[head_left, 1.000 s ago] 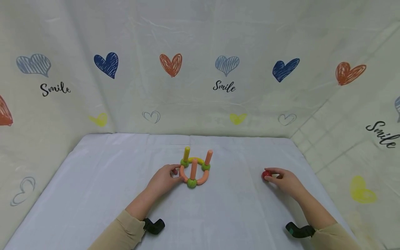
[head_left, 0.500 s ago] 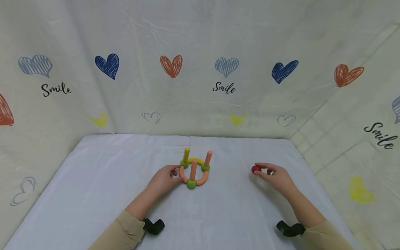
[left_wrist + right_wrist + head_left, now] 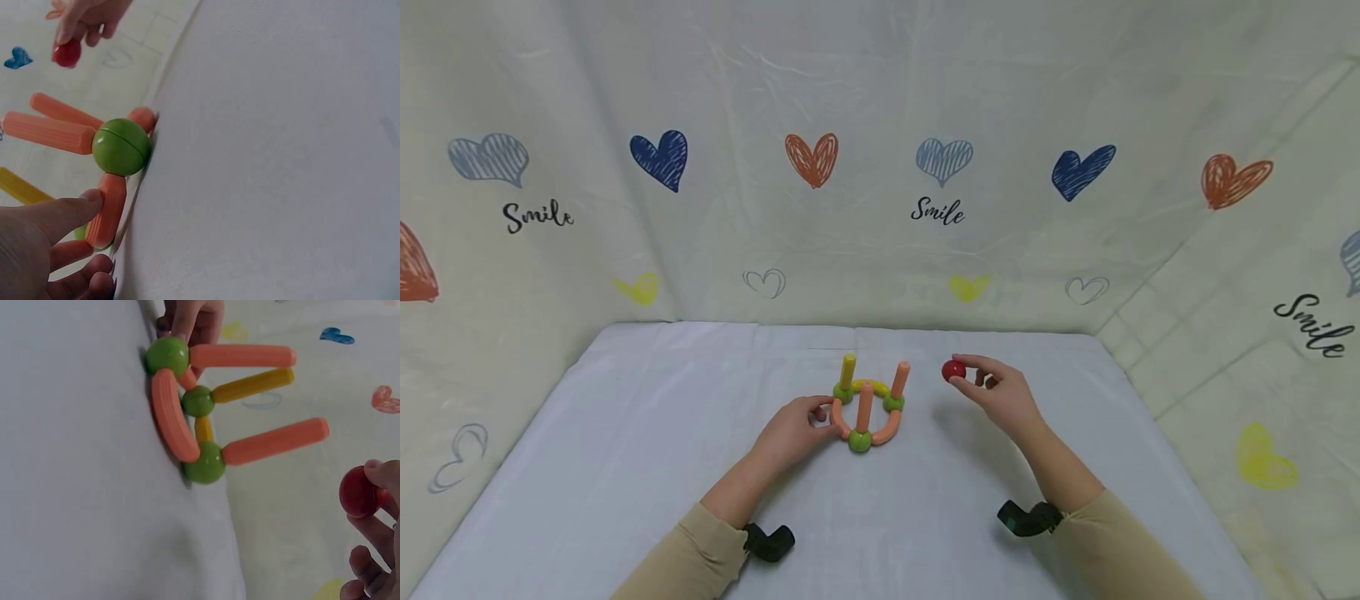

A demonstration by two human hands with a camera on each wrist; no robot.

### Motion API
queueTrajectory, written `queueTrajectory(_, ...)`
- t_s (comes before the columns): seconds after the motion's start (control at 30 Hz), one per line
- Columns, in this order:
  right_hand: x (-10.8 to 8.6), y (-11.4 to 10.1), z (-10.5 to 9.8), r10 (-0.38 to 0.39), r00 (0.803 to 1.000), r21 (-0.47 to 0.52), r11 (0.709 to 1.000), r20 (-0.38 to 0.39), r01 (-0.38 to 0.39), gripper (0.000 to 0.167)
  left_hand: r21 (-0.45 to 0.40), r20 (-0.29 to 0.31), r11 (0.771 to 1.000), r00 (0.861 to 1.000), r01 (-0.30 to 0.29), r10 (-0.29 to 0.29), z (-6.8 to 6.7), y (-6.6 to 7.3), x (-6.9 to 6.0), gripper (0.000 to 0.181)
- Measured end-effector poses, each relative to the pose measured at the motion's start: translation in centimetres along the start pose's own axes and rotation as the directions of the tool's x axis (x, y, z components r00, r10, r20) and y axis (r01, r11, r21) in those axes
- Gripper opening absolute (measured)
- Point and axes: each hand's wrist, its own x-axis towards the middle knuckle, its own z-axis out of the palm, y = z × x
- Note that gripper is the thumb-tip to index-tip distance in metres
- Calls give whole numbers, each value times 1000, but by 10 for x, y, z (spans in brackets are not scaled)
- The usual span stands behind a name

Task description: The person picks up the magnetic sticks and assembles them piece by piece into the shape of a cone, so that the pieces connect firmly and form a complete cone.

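Note:
A ring-shaped toy frame stands on the table, made of curved salmon rods (image 3: 887,429) and a yellow one joined by green balls (image 3: 860,441). Two straight salmon rods (image 3: 275,440) and one yellow rod (image 3: 847,371) stick up from it. At its left side, my left hand (image 3: 793,433) pinches a curved salmon rod (image 3: 109,212) between thumb and fingers. My right hand (image 3: 1006,398) holds a red ball (image 3: 953,371) by thumb and fingertips, raised above the table to the right of the frame and apart from it.
A white cloth covers the table (image 3: 625,467). Behind it and along its sides hangs a pale curtain (image 3: 865,75) printed with hearts and words. Each wrist wears a black camera mount (image 3: 769,543).
My right hand has carried the red ball leftward and up from the right part of the table, nearer the frame. My left hand and the frame have stayed in place.

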Motion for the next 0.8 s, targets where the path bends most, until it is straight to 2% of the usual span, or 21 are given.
queueTrajectory(0.17, 9, -23, 18, -74, 997, 71, 995, -10, 75, 39, 2, 1, 1000, 1000, -5, 5, 0, -1, 1, 57)
queueTrajectory(0.37, 17, -42, 34, -128, 992, 112, 985, -8, 128, 37, -3, -3, 1000, 1000, -9, 9, 1, -3, 2, 57)
queueTrajectory(0.8, 17, -49, 46, -116, 993, 126, 986, 21, 112, 38, -2, 2, 1000, 1000, -4, 4, 1, -4, 2, 62)
